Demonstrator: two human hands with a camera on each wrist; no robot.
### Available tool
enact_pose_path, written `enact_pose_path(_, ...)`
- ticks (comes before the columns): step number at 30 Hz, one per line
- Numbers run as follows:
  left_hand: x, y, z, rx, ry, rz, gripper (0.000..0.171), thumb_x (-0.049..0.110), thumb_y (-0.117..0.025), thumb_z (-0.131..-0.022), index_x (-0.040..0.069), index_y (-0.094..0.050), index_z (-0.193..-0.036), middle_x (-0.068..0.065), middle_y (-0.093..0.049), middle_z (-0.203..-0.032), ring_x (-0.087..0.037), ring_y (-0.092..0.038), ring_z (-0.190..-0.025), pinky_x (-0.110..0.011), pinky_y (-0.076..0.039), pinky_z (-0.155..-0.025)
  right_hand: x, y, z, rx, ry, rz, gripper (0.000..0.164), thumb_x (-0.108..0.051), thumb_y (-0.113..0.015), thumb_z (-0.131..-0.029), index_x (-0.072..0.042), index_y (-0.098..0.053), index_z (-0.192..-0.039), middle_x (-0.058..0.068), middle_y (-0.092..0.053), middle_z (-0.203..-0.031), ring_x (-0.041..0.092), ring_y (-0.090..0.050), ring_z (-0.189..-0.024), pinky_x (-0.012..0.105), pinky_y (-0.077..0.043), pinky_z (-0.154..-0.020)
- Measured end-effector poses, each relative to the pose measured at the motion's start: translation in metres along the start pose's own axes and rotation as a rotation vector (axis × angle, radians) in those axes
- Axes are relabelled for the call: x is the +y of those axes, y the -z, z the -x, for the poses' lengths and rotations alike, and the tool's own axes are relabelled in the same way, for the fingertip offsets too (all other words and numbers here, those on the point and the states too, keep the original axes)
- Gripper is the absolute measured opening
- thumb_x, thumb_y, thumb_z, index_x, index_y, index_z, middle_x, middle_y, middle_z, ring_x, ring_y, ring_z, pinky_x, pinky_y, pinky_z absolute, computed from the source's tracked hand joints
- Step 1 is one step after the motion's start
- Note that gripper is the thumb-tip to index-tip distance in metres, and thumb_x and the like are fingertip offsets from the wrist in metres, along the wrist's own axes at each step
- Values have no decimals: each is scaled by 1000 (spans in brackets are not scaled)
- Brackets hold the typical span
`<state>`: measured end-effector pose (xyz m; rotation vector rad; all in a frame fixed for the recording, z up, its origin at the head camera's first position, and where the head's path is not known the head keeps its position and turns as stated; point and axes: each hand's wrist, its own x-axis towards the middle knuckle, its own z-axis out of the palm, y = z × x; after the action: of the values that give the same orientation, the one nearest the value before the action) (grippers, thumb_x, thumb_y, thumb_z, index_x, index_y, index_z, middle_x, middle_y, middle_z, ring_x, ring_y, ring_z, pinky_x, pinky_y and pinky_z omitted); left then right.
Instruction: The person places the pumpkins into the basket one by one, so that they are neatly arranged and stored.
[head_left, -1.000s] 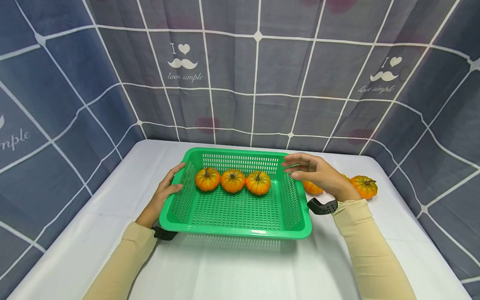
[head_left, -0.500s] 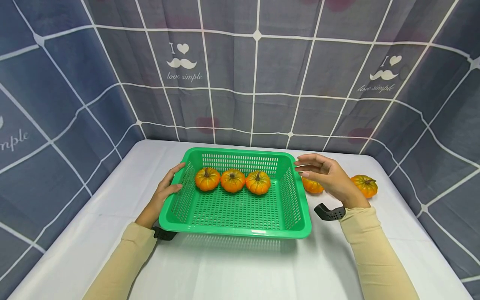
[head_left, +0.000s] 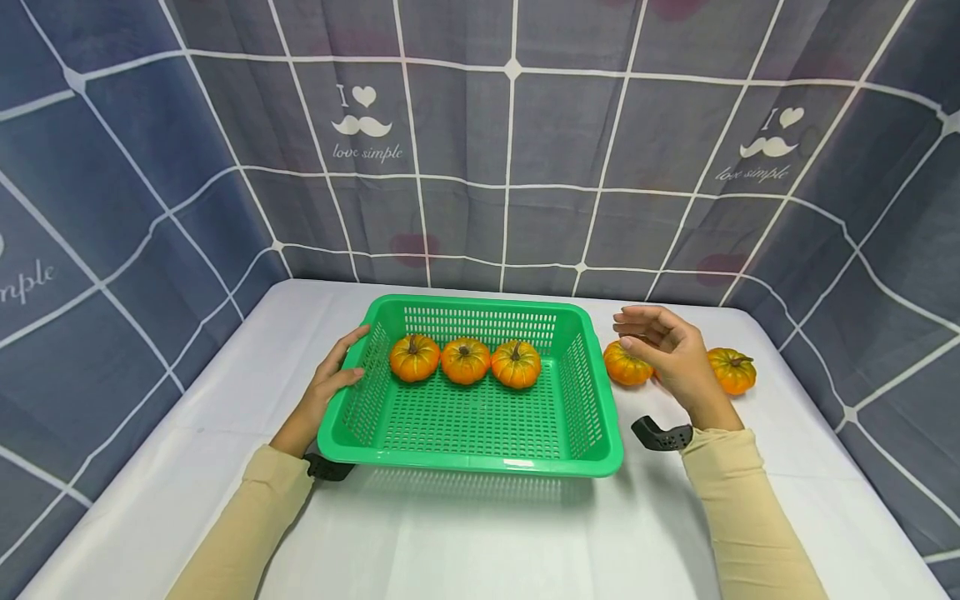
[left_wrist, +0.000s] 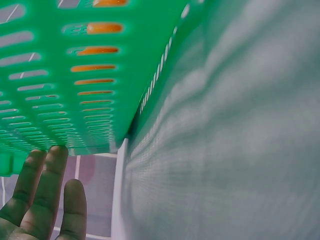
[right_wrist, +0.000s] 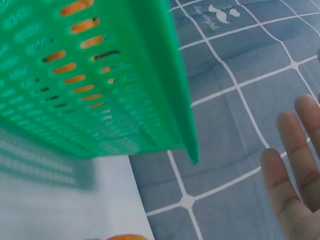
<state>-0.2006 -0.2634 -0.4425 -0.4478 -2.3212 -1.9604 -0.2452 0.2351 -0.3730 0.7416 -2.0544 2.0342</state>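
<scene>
A green mesh basket sits in the middle, with three small orange pumpkins, a left one, a middle one and a right one, in a row inside. My left hand holds its left rim, thumb on top; in the left wrist view fingers lie against the outer wall. Right of the basket, my right hand hovers with fingers apart and nothing in them. Under its fingertips is a pumpkin, partly covered by the hand. Another pumpkin lies farther right.
A white cloth covers the table. Dark checked curtains surround its back and sides. Both wrists carry black devices, the right one being plainer to see. A sliver of orange shows behind the right hand.
My right hand has drawn back to the right, from over the basket's right rim to above the pumpkin outside. The left hand, basket and pumpkins inside have stayed put.
</scene>
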Motion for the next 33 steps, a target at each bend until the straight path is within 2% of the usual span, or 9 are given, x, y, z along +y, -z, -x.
enact_pose_path(3, 0, 0, 0, 1, -1, -2, 71, 12, -44, -104, 6, -25, -172, -15, -14, -179, -38, -22, -158, -21, -35, -110, 3, -1, 2, 71, 21, 0, 35, 17, -69, -96, 8, -68, -130, 0, -77, -119, 12, -73, -109, 20, -56, -95)
enact_pose_path(5, 0, 0, -1, 1, 3, -5, 71, 13, -44, -104, 6, -25, -172, -15, -14, -180, -39, -21, -159, -23, -34, -111, 5, -1, 3, 117, 39, 0, 36, 18, -70, -95, 8, -69, -129, -1, -77, -119, 12, -73, -109, 19, -56, -95)
enact_pose_path(9, -2, 1, -1, -1, 7, 1, 71, 14, -43, -105, 8, -24, -173, -14, -14, -180, -22, -32, -153, -21, -38, -110, 9, -2, 6, 232, 61, 11, 38, 18, -71, -94, 2, -72, -128, -2, -77, -116, 13, -72, -108, 19, -57, -94)
enact_pose_path(12, -2, 2, -1, -6, 3, 19, 70, 14, -43, -106, 8, -23, -173, -16, -15, -179, -10, -40, -143, -18, -43, -106, 12, -2, 8, 327, 68, 30, 39, 19, -72, -93, 4, -71, -129, -2, -77, -115, 14, -71, -107, 19, -56, -96)
enact_pose_path(15, -1, 1, 0, -10, 0, 40, 70, 12, -43, -106, 7, -23, -173, -19, -16, -178, -11, -45, -139, -18, -46, -104, 16, -1, 10, 404, 89, 52, 42, 21, -71, -91, 7, -69, -131, -2, -76, -116, 15, -70, -109, 21, -54, -99)
enact_pose_path(19, 0, 1, 0, -9, 3, 48, 70, 11, -42, -105, 6, -23, -173, -20, -16, -178, -11, -44, -139, -18, -46, -104, 20, 3, 12, 475, 130, 45, 46, 23, -70, -91, 10, -66, -134, -1, -74, -120, 17, -67, -114, 23, -51, -104)
enact_pose_path(27, 3, 0, 1, -8, 9, 39, 70, 10, -42, -105, 4, -23, -172, -21, -18, -177, -13, -47, -135, -19, -48, -100, 24, 9, 16, 598, 136, 90, 48, 18, -73, -91, 6, -65, -137, 1, -72, -123, 16, -65, -119, 21, -48, -109)
enact_pose_path(33, 3, 0, 1, -7, 13, 25, 70, 11, -42, -105, 6, -23, -172, -19, -16, -178, -12, -44, -137, -18, -45, -102, 29, 17, 18, 678, 132, 111, 49, 16, -75, -90, 2, -65, -137, -2, -69, -125, 16, -62, -124, 23, -45, -113)
